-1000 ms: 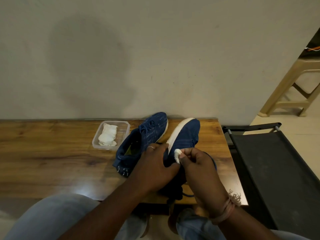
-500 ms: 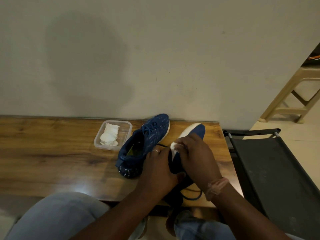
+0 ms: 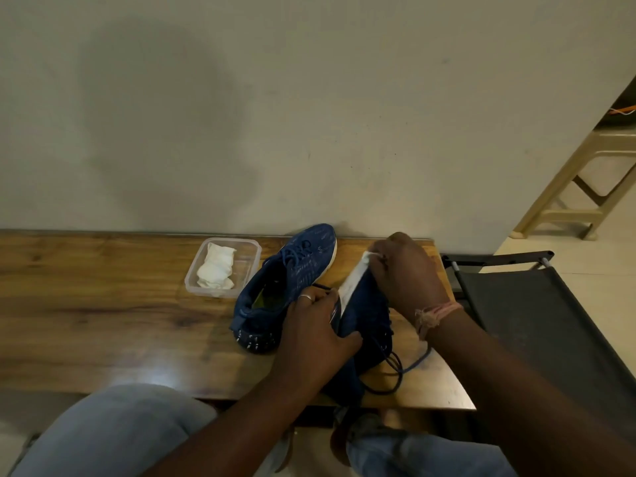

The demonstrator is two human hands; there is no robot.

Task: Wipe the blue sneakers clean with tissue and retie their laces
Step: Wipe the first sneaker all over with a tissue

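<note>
Head view shows your left hand (image 3: 311, 333) gripping the heel half of a blue sneaker (image 3: 366, 315) near the desk's (image 3: 103, 304) right end, thumb wrapped over its upper. You have it rolled onto its side, white sole edge turned left, long axis running from the near edge toward the wall, toe pointing away from you and slightly right. Your right hand (image 3: 406, 273) covers the toe, fingers curled and pinching a tissue (image 3: 370, 254) against the sole rim there. Its dark blue laces (image 3: 395, 370) trail loose on the desk by your right wrist. Just left, the second sneaker (image 3: 285, 287) stands upright on its sole, toe aimed at the wall and angled right, touching neither hand. A clear plastic container (image 3: 254, 256) holding more crumpled tissue sits just left of it.
</note>
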